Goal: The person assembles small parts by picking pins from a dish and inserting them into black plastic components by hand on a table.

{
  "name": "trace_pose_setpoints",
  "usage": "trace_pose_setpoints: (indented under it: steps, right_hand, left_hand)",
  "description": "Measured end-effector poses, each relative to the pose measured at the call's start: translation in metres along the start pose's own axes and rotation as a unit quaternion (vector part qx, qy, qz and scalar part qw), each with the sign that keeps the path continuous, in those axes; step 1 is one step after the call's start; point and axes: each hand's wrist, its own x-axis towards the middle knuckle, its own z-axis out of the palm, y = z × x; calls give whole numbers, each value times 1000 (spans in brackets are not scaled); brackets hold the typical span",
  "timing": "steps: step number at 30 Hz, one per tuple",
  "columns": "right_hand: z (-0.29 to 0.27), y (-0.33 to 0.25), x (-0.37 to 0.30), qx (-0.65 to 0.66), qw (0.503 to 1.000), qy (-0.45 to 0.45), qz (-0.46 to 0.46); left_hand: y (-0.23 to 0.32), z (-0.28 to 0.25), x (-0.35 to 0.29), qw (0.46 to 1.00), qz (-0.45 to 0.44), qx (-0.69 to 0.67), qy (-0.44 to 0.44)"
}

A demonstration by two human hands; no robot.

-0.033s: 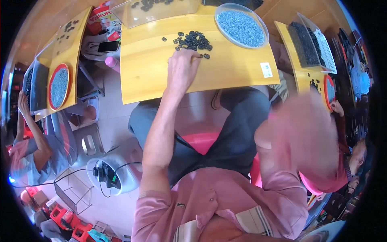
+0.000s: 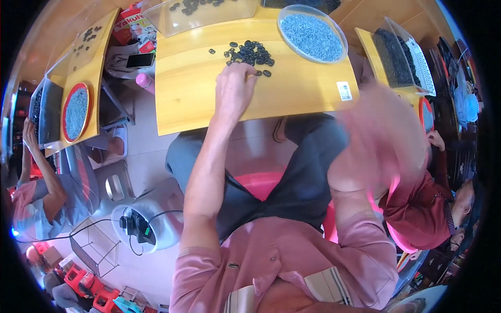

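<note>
My left hand point(image 2: 235, 89) rests on the yellow table, fingers curled down at the near edge of a pile of small black oval pieces point(image 2: 251, 51). Its fingertips are mostly hidden under the hand, so what they hold is out of sight. One black piece point(image 2: 267, 73) lies just right of the fingers. My right hand point(image 2: 389, 133) is raised off the table's right front corner and smeared by motion; its fingers cannot be read. Far right on the table stands a clear round tub point(image 2: 342, 52) full of small silvery metal pins or screws point(image 2: 310, 36).
A clear bin point(image 2: 209, 21) with black pieces stands at the table's back. Side tables hold a red-rimmed tray point(image 2: 67, 117) and a dark bin point(image 2: 394, 57). People sit at both sides. A grey stool point(image 2: 167, 229) with a black plug adapter is left of my legs.
My right hand has moved slightly up and left toward the table, still blurred. The left hand stays almost in place at the pile.
</note>
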Motion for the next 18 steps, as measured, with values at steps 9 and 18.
trace_pose_setpoints:
  steps: [9,18]
  right_hand:
    - [47,177,-55,-165,889,-326,277]
    - [55,173,-58,-197,888,-333,247]
  left_hand:
    - [5,-4,7,998,-62,-16,-4]
    - [8,2,6,999,-18,-32,-10]
